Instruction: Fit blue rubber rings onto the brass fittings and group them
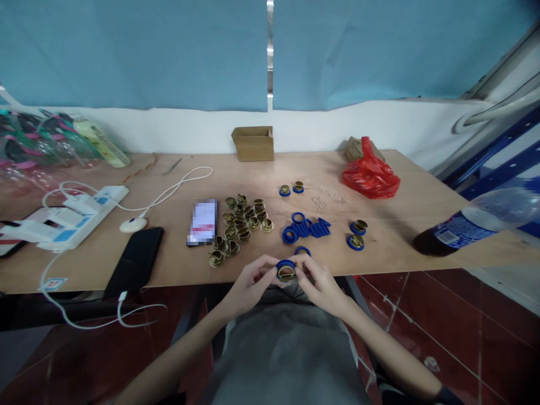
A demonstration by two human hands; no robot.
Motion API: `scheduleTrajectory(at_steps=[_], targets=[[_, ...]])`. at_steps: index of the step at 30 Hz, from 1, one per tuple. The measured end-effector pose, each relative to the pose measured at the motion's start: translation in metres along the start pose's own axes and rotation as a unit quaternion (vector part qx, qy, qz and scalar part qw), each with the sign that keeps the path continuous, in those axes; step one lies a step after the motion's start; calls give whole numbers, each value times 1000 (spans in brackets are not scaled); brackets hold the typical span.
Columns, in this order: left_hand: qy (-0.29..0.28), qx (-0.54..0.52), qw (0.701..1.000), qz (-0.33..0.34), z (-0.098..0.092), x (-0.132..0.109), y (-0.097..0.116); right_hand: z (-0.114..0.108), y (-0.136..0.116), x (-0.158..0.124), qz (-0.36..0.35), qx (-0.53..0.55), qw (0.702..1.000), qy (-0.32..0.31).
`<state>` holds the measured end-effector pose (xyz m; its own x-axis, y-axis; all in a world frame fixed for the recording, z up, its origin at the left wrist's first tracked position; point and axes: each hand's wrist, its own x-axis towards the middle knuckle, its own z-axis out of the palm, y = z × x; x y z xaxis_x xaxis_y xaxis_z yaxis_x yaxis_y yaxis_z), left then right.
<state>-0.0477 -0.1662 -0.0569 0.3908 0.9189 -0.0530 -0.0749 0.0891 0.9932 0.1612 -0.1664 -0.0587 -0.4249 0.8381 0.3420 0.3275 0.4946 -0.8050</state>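
Both my hands meet at the near edge of the wooden table [379, 247]. My left hand [253, 278] and my right hand [318, 281] pinch one brass fitting with a blue ring around it [286, 271] between their fingertips. Just beyond lies a loose blue ring [302, 250]. Further back sits a pile of blue rings [307, 228], and to its left a heap of brass fittings [240, 225]. Two ringed fittings [358, 234] rest to the right of the blue pile, and two more ringed fittings [291, 188] lie behind it.
A phone with a lit screen [203, 221] and a dark phone [135, 260] lie left of the brass heap. A power strip with plugs [67, 216], white cables, a small cardboard box [253, 143], a red plastic bag [370, 173] and a lying cola bottle [476, 222] also occupy the table.
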Motion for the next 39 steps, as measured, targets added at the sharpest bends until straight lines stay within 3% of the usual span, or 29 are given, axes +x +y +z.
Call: scheduleTrajectory(at_steps=[9, 17, 21, 24, 30, 39], targets=[[57, 90, 991, 77, -3, 2, -4, 3, -2, 1, 2, -31, 999, 27], [22, 0, 997, 68, -7, 5, -15, 16, 2, -2, -45, -38, 998, 35], [71, 33, 991, 110, -11, 8, -19, 9, 7, -1, 12, -47, 993, 109], [107, 68, 983, 135, -13, 12, -25, -4, 13, 2, 55, -124, 980, 145], [113, 145, 970, 158, -15, 14, -36, -15, 31, 3, 31, -272, 959, 67], [102, 184, 964, 161, -11, 10, -33, -10, 37, 2, 34, -272, 960, 59]])
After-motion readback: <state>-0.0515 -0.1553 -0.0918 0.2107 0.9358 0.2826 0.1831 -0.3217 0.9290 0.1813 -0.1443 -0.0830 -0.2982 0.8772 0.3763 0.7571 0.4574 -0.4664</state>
